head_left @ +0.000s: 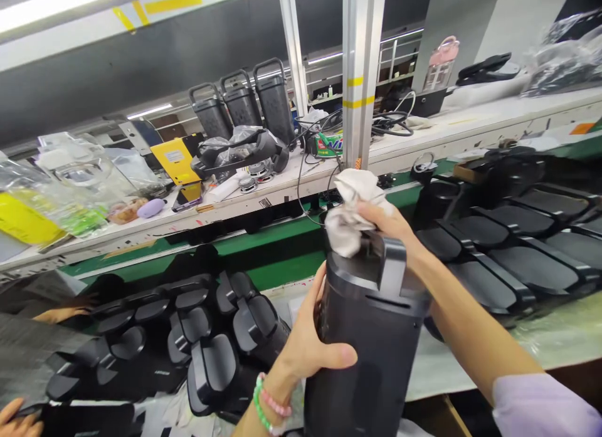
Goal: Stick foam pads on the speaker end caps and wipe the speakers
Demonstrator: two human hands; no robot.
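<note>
A tall black container (367, 355) with a loop handle on its top stands upright in front of me, slightly tilted. My left hand (313, 340) is wrapped round its left side, thumb across the front, with green and pink bead bracelets at the wrist. My right hand (388, 224) grips a crumpled white cloth (348, 227) at the top of the container, beside the handle. The cloth touches the far part of the lid. Part of the right hand's fingers is hidden by the cloth.
Similar black containers stand at the left (216, 365) and right (531, 261). Behind runs a white shelf (286, 186) with cables, a yellow box (175, 161) and a phone. A metal post (360, 79) rises at centre. Another person's hand (21, 418) shows at lower left.
</note>
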